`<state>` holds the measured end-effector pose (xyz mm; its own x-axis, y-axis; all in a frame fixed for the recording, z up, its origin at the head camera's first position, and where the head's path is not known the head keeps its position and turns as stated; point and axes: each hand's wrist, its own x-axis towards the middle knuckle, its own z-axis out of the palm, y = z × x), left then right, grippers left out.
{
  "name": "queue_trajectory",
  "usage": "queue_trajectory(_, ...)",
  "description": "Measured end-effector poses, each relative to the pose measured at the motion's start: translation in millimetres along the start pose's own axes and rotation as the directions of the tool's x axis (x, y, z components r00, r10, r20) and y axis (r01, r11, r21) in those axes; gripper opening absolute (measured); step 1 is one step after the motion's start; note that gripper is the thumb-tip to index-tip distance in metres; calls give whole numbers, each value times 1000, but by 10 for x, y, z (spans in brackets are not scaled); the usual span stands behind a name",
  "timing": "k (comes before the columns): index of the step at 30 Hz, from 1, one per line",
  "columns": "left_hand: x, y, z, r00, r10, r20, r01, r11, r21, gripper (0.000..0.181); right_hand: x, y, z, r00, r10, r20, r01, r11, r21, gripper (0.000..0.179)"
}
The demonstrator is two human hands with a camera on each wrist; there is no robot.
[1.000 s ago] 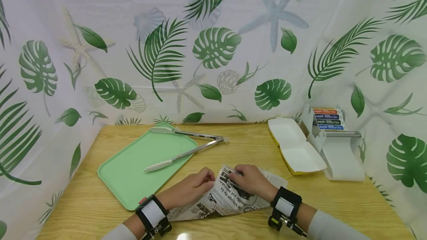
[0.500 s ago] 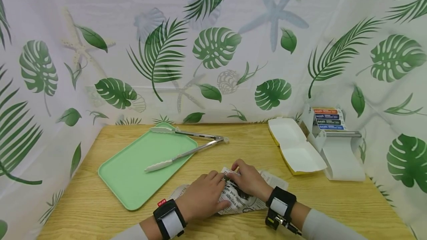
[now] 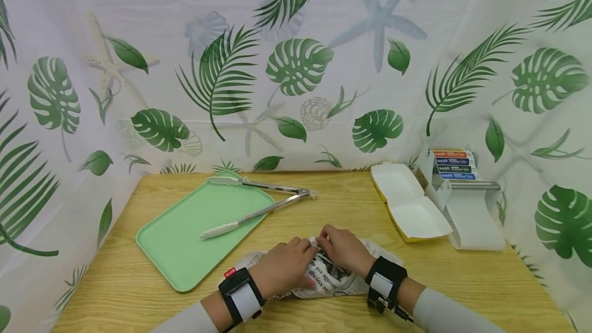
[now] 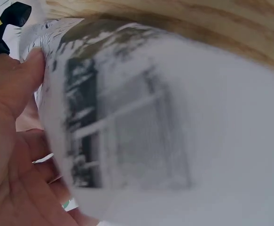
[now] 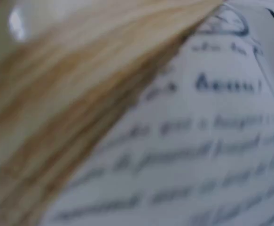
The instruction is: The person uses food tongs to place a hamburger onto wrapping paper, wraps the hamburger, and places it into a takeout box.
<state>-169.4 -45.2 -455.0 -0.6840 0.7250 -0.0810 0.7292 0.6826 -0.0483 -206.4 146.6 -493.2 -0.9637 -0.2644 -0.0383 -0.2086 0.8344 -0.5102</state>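
One left hand (image 3: 284,269) is gripping and one right hand (image 3: 344,252) is pinching one printed paper (image 3: 326,279) on the counter (image 3: 467,287).
One tray (image 3: 180,248) is lying leftmost, one pair of tongs (image 3: 270,208) resting partly on it; one open box (image 3: 411,209) is lying beyond the paper, rightward.

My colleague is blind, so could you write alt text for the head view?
A person's left hand and right hand hold newsprint-patterned paper on a wooden table. To the left lies a green tray with open tongs partly on it; to the right, an open white-lined box and a white holder with coloured labels, before a leaf-print curtain.
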Motion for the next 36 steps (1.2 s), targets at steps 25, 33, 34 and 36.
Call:
queue_trajectory(25,142,-28,19,988,-41,149,85,949,-304,70,-171,390,-433,998,66,-19,-65,997,37,17)
queue_trajectory(33,98,-40,99,985,-29,172,72,965,-251,95,-559,800,-819,976,192,106,-190,981,-36,38)
queue_trajectory(34,92,-40,99,984,-28,176,71,968,-241,95,-605,833,-833,970,212,123,-207,977,-50,41)
queue_trajectory(36,75,-40,95,985,-23,173,62,973,-224,94,-683,888,-836,961,243,134,-236,969,-67,47)
